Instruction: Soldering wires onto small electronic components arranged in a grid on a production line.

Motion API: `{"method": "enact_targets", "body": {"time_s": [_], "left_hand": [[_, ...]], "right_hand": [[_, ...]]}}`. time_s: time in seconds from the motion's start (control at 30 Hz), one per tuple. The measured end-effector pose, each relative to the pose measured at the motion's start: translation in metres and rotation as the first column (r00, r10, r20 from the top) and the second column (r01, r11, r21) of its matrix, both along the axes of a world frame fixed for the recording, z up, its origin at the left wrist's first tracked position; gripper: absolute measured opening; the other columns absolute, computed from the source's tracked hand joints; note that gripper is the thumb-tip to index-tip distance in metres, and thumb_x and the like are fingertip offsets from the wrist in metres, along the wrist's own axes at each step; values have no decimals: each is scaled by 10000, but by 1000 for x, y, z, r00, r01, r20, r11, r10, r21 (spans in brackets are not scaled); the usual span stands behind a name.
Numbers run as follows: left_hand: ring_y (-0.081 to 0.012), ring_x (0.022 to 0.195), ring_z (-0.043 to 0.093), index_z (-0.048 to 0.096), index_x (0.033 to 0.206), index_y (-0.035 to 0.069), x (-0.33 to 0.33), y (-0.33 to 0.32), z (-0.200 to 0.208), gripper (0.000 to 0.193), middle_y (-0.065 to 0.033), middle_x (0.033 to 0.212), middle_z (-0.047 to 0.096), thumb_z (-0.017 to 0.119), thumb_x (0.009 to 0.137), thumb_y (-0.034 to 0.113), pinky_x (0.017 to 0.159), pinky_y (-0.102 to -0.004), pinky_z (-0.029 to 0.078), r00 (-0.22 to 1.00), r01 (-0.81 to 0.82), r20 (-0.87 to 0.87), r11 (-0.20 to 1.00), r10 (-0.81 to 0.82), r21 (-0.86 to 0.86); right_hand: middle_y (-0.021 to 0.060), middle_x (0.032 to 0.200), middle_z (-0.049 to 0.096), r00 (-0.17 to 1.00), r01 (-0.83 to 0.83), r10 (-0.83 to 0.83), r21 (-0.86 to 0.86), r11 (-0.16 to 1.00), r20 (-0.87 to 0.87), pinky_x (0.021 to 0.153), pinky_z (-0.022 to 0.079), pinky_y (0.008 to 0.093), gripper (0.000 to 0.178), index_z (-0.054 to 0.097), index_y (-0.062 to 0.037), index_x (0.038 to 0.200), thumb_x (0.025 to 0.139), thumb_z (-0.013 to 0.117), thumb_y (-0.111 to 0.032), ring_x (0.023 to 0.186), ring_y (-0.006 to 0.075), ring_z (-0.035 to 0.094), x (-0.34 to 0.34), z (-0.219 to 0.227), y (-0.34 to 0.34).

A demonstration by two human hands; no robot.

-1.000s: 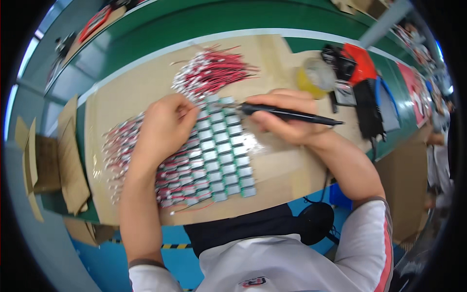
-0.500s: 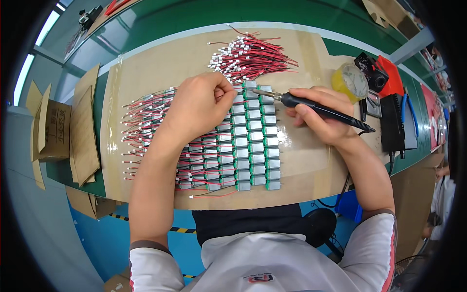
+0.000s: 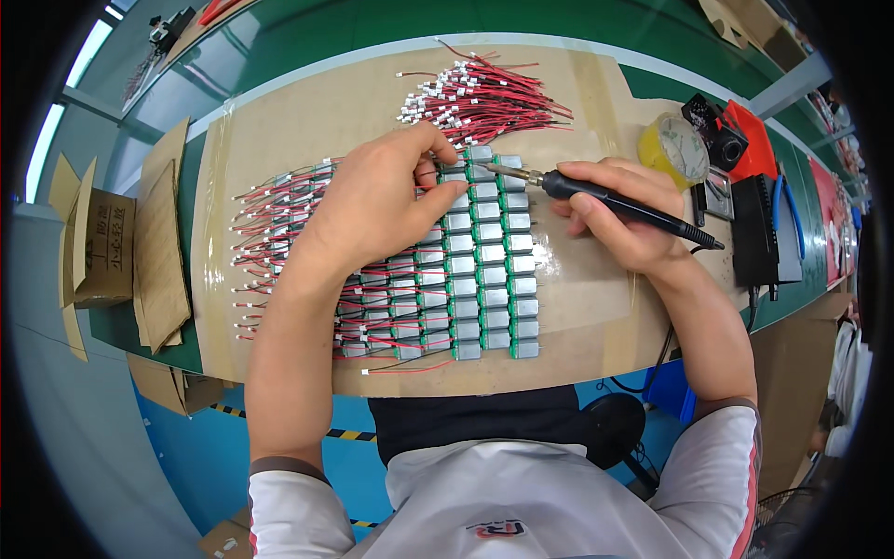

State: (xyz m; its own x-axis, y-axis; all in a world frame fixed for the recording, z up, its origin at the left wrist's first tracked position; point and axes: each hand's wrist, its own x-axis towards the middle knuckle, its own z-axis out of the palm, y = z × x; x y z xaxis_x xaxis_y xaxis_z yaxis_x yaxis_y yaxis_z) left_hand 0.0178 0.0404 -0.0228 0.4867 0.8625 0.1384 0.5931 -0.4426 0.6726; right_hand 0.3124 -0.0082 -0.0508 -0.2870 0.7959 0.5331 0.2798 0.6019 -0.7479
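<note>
My left hand (image 3: 374, 197) hovers over the top of a block of small silver motors (image 3: 491, 252) with green ends, standing in close rows. Its thumb and forefinger are spread apart, and I see nothing between them. Red and black wires with white plugs (image 3: 265, 250) trail leftward from many of the motors, partly covered by my left hand and forearm. A black soldering iron (image 3: 672, 224) is gripped in my right hand (image 3: 631, 240), pen-like. Its metal tip points left, at the upper motors close to my left fingertips; whether it touches one I cannot tell.
Beyond the motors lies a pile of red and black leads (image 3: 489, 98) on the cardboard sheet (image 3: 307, 116). Rolls of yellow tape (image 3: 672, 151), a red tray (image 3: 748, 144), a black box (image 3: 752, 233) and blue-handled pliers (image 3: 790, 219) crowd the right. An opened carton (image 3: 104, 242) stands left.
My left thumb and forefinger, pinched together before, have parted. The soldering iron's tip has shifted only slightly, and my right hand keeps its grip on it.
</note>
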Motion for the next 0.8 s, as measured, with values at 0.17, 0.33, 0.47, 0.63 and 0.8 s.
{"method": "enact_targets", "body": {"time_s": [0.17, 0.33, 0.47, 0.63, 0.8], "left_hand": [[-133, 731, 587, 705, 1004, 3, -4, 1, -3, 142, -46, 842, 644, 794, 923, 80, 663, -299, 497, 997, 73, -38, 994, -70, 86], [-168, 762, 620, 695, 968, -7, -5, 0, -5, 117, -80, 892, 667, 778, 930, 66, 684, -318, 511, 997, 69, -25, 994, -67, 84], [-173, 764, 613, 684, 964, -11, -4, -2, -3, 119, -92, 923, 661, 770, 934, 66, 686, -318, 508, 998, 56, -17, 993, -55, 107], [-177, 749, 594, 681, 966, -14, -4, -1, -3, 123, -91, 932, 649, 767, 936, 69, 680, -321, 499, 999, 45, -5, 995, -45, 89], [-182, 748, 595, 677, 958, -16, -3, 0, -6, 121, -94, 931, 650, 764, 935, 66, 681, -327, 500, 999, 43, 7, 994, -44, 97]], "right_hand": [[120, 838, 760, 999, -19, 18, 19, 1000, 30, 573, 527, 247, 275, 767, 55, 1180, 909, 766, 7, 655, 138, 729, -1, 2, 1], [122, 843, 763, 999, -23, 23, 11, 1000, 27, 579, 531, 248, 277, 768, 55, 1178, 905, 764, 10, 658, 140, 730, -1, 2, 1], [127, 849, 765, 998, -42, 41, 25, 999, 38, 582, 535, 249, 277, 770, 56, 1173, 900, 757, 14, 660, 143, 733, 1, 2, 1], [128, 852, 767, 997, -47, 46, 15, 999, 54, 583, 538, 254, 280, 771, 54, 1167, 890, 754, 18, 659, 146, 733, 0, 4, 1], [127, 845, 766, 997, -51, 50, 17, 999, 59, 586, 539, 261, 280, 776, 49, 1161, 884, 755, 13, 659, 151, 732, 1, 3, 2]]}}
